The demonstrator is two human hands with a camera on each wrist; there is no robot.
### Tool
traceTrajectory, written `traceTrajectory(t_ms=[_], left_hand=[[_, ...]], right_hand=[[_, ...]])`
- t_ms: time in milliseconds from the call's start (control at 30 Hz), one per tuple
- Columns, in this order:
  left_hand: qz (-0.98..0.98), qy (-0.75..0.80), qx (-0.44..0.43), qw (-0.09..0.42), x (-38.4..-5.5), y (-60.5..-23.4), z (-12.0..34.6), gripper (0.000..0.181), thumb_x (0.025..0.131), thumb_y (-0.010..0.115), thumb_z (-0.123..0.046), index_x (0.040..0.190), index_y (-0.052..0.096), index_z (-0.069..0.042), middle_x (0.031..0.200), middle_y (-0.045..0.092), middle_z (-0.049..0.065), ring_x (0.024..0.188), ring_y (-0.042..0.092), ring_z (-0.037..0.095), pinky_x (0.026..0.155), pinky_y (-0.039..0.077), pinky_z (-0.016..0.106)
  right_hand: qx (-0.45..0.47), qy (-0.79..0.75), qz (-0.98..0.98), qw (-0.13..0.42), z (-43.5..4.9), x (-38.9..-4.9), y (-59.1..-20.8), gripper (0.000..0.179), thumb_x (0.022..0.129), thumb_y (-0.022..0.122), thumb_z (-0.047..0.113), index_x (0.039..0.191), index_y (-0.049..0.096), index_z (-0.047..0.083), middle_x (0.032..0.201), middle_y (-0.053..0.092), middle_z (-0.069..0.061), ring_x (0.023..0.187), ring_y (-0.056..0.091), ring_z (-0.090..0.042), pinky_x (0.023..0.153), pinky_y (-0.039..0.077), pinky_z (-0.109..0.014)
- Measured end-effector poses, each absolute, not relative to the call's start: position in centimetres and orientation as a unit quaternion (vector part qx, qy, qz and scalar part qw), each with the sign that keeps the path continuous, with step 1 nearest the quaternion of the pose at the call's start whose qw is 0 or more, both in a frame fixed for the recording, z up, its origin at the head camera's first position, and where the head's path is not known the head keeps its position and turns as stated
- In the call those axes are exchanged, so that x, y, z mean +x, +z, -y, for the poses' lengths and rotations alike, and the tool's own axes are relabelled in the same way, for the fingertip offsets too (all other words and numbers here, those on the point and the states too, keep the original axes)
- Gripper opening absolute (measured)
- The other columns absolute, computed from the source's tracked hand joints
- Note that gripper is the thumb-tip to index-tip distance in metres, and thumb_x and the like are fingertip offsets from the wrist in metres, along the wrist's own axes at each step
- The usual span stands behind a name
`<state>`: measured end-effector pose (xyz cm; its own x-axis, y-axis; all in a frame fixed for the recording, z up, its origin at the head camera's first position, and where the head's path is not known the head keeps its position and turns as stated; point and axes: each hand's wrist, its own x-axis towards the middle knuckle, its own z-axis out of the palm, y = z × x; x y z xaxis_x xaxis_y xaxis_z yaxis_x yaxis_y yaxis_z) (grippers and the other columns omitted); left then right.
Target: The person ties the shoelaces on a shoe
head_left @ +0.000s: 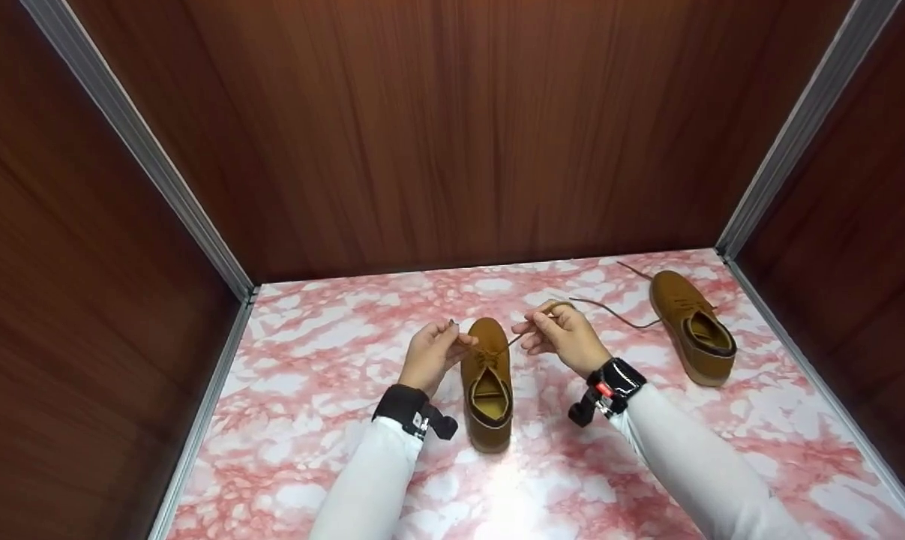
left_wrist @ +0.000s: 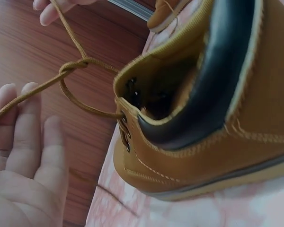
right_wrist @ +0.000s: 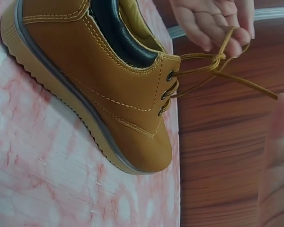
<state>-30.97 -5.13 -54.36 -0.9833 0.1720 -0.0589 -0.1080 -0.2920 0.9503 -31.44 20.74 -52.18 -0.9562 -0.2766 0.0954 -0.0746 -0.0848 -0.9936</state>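
Pink-and-white marbled counter [head_left: 310, 420] carries a tan, round-toed lace-up shoe [right_wrist: 99, 80], upright. Right of that shoe, well apart, stands another tan lace-up shoe [head_left: 686, 337]. Left hand [head_left: 430, 352] and right hand [head_left: 568, 337], either side of the first shoe, each pinch its thin brown cord lace [right_wrist: 248, 85], loosely knotted.

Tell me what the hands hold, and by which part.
The lace of the nearer shoe: left hand and right hand each pinch a free strand beyond the knot.

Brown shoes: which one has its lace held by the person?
The centre shoe, between the left hand and right hand, which both hold its lace; the other shoe, farther right, has loose lace ends.
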Motion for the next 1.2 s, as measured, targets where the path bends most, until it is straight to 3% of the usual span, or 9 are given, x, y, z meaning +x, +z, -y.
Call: traceTrajectory(t_ms=[100, 200, 300, 433, 533, 700, 900, 1000, 1200], left_hand=[[-0.562, 0.823, 0.016, 0.083, -31.0, -54.1, 5.1, 0.015, 0.111, 0.047, -0.015, 0.101, 0.054, -0.006, 0.087, 0.074, 0.003, 0.09, 0.076, 0.015, 0.099, 0.059, 0.039], [-0.539, 0.839, 0.011, 0.077, -31.1, -53.9, 5.2, 0.018, 0.113, 0.044, -0.017, 0.101, 0.053, -0.007, 0.085, 0.069, 0.003, 0.085, 0.075, 0.016, 0.092, 0.06, 0.037], [-0.519, 0.852, 0.011, 0.073, -31.2, -53.7, 5.2, 0.017, 0.113, 0.042, -0.017, 0.103, 0.051, -0.007, 0.082, 0.063, 0.001, 0.08, 0.072, 0.015, 0.086, 0.06, 0.035], [-0.505, 0.86, 0.016, 0.07, -31.3, -53.4, 5.2, 0.018, 0.114, 0.041, -0.018, 0.102, 0.05, -0.008, 0.081, 0.058, 0.0, 0.074, 0.068, 0.013, 0.08, 0.059, 0.032], [-0.5, 0.863, 0.017, 0.067, -31.4, -53.2, 5.1, 0.02, 0.114, 0.04, -0.021, 0.1, 0.05, -0.01, 0.081, 0.057, 0.0, 0.072, 0.066, 0.013, 0.08, 0.06, 0.031], [-0.497, 0.865, 0.019, 0.068, -31.4, -53.1, 5.0, 0.018, 0.114, 0.04, -0.02, 0.102, 0.049, -0.011, 0.081, 0.057, 0.0, 0.068, 0.059, 0.01, 0.08, 0.062, 0.031], [-0.498, 0.865, 0.022, 0.064, -31.4, -53.5, 4.9, 0.018, 0.114, 0.037, -0.017, 0.101, 0.048, -0.011, 0.077, 0.054, 0.0, 0.062, 0.049, 0.009, 0.078, 0.062, 0.031], [-0.503, 0.862, 0.025, 0.064, -31.4, -53.6, 4.8, 0.019, 0.114, 0.038, -0.018, 0.099, 0.047, -0.012, 0.076, 0.053, 0.0, 0.061, 0.047, 0.009, 0.078, 0.062, 0.032], [-0.509, 0.859, 0.024, 0.061, -31.6, -53.7, 4.5, 0.02, 0.114, 0.037, -0.018, 0.099, 0.046, -0.009, 0.075, 0.052, 0.0, 0.061, 0.046, 0.009, 0.078, 0.062, 0.032]], right_hand=[[-0.137, -0.734, -0.661, 0.077, -20.8, -31.6, -52.3, 0.017, 0.112, 0.043, 0.011, 0.11, 0.055, -0.001, 0.096, 0.08, -0.011, 0.075, 0.075, -0.012, 0.074, 0.065, -0.03], [-0.139, -0.716, -0.681, 0.066, -20.7, -31.6, -52.4, 0.017, 0.109, 0.052, 0.008, 0.111, 0.059, -0.007, 0.092, 0.077, -0.001, 0.079, 0.075, -0.01, 0.08, 0.065, -0.029], [-0.143, -0.677, -0.72, 0.048, -20.7, -31.5, -52.4, 0.025, 0.102, 0.066, 0.006, 0.119, 0.064, -0.012, 0.103, 0.077, 0.001, 0.09, 0.075, -0.009, 0.086, 0.063, -0.027], [-0.142, -0.652, -0.744, 0.029, -20.6, -31.3, -52.6, 0.042, 0.093, 0.074, -0.001, 0.133, 0.064, -0.009, 0.121, 0.077, -0.01, 0.1, 0.073, -0.009, 0.088, 0.061, -0.022], [-0.14, -0.65, -0.747, 0.02, -20.3, -31.2, -52.7, 0.045, 0.092, 0.075, -0.003, 0.134, 0.064, -0.009, 0.126, 0.073, -0.023, 0.099, 0.074, -0.007, 0.088, 0.061, -0.021], [-0.12, -0.676, -0.727, 0.009, -19.7, -31.1, -52.9, 0.03, 0.097, 0.069, -0.002, 0.123, 0.066, -0.016, 0.119, 0.072, -0.033, 0.088, 0.076, -0.007, 0.086, 0.064, -0.028], [-0.088, -0.698, -0.71, 0.021, -19.7, -31.3, -53.2, 0.017, 0.104, 0.062, 0.007, 0.106, 0.067, -0.01, 0.093, 0.079, -0.005, 0.077, 0.073, -0.011, 0.075, 0.064, -0.027], [-0.081, -0.715, -0.693, 0.034, -19.9, -31.2, -53.4, 0.018, 0.108, 0.056, 0.013, 0.098, 0.064, 0.0, 0.09, 0.08, 0.003, 0.084, 0.074, -0.012, 0.08, 0.063, -0.029], [-0.074, -0.798, -0.593, 0.079, -20.0, -31.0, -53.7, 0.024, 0.114, 0.041, 0.024, 0.095, 0.051, 0.012, 0.097, 0.082, -0.002, 0.099, 0.077, -0.015, 0.1, 0.06, -0.041]])
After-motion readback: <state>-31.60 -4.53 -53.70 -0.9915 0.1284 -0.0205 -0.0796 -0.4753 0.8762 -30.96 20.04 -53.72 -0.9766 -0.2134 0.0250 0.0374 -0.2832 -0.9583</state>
